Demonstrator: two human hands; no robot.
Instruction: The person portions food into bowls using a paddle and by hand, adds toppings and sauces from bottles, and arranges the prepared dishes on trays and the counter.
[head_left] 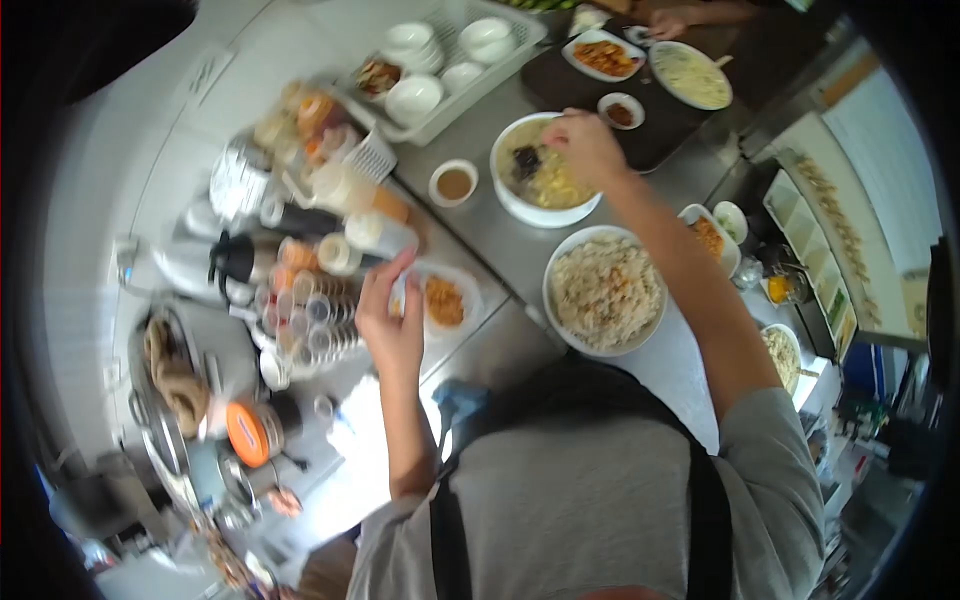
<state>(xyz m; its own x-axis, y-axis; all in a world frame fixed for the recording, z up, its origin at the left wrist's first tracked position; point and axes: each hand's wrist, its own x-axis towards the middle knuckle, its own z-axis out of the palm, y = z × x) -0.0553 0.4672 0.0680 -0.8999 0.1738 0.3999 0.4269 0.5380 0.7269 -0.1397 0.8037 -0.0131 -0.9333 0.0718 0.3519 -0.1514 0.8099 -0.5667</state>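
Observation:
My right hand (583, 142) is over the upper right part of a white bowl (548, 212) of soupy food with dark and yellow pieces, its fingers pinched together; what they hold, if anything, is too small to name. My left hand (392, 312) is raised, fingers apart and holding nothing, beside a white dish with orange-brown food (443, 301). Below the soup bowl stands a large white bowl of pale, rice-like food (607, 290) with orange bits on top. A small cup of brown sauce (453, 183) is left of the soup bowl.
A white basket (440, 120) holds small bowls at the top. Bottles and lidded cups (313, 310) crowd the left. On a dark tray (560, 85) are dishes of food, near another person's hand (672, 20). Metal food containers (815, 255) line the right.

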